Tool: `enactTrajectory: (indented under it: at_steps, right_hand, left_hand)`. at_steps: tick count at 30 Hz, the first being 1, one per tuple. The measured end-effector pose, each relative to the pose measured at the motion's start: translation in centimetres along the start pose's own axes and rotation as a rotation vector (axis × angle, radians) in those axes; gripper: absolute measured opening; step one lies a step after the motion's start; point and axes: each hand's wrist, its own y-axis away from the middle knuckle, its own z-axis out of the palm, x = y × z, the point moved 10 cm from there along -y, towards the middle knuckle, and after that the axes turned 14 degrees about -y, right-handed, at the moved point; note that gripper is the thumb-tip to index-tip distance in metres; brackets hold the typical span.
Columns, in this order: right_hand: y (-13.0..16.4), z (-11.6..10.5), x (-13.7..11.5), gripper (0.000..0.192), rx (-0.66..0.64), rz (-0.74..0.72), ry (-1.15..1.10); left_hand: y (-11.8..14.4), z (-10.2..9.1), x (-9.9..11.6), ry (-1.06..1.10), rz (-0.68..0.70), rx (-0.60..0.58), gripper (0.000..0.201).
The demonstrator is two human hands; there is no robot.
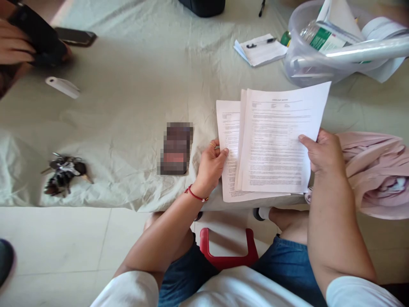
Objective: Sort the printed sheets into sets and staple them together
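Several printed paper sheets [277, 145] are held up over the near edge of the table, fanned a little so that a rear sheet [228, 175] shows at the left. My left hand [212, 162] pinches the left edge of that rear sheet, thumb on the front. On the other side, my right hand [324, 149] grips the right edge of the front sheets with its thumb on the print. The text is too small to read. A phone-shaped dark object [175, 149], pixelated, lies on the cloth just left of my left hand.
A cloth-covered table [134, 94] spreads ahead. A clear plastic basket [297, 68] with papers and a bottle stands at the back right, beside a notepad [260, 53] with a pen. Pink fabric [373, 170] lies right, keys [68, 170] left. Another person's hand [15, 44] is at upper left.
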Motion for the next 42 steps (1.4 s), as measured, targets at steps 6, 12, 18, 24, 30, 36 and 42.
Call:
enactTrajectory:
  at_steps: [6, 12, 18, 24, 30, 36, 42]
  right_hand:
    - [-0.8, -1.8, -0.8, 0.033, 0.169, -0.049, -0.256]
    - [-0.5, 0.5, -0.8, 0.033, 0.087, 0.069, -0.391]
    - [0.3, 2.4, -1.1, 0.036, -0.022, 0.113, -0.309]
    - [0.3, 2.4, -0.7, 0.043, -0.065, 0.118, -0.306]
    - [0.4, 3.2, -0.6, 0.044, -0.144, 0.110, -0.258]
    - [0.5, 3.0, -1.1, 0.040, -0.124, 0.084, -0.222]
    - [1.1, 4.0, -1.5, 0.038, -0.173, 0.121, -0.253]
  left_hand:
    - [0.2, -1.4, 0.7, -0.046, 0.047, 0.125, 0.055]
    - [0.1, -1.3, 1.4, -0.075, 0.107, 0.130, 0.037]
    - [0.0, -1.5, 1.0, -0.165, 0.069, 0.182, 0.002]
    - [0.2, -1.4, 1.1, -0.153, 0.021, 0.168, 0.006]
    - [0.0, -1.0, 0.6, -0.053, -0.005, 0.128, 0.018]
    - [-0.1, -1.3, 0.6, 0.001, 0.011, 0.174, 0.021]
    - [-0.1, -1.2, 0.5, 0.076, 0.000, 0.195, 0.027]
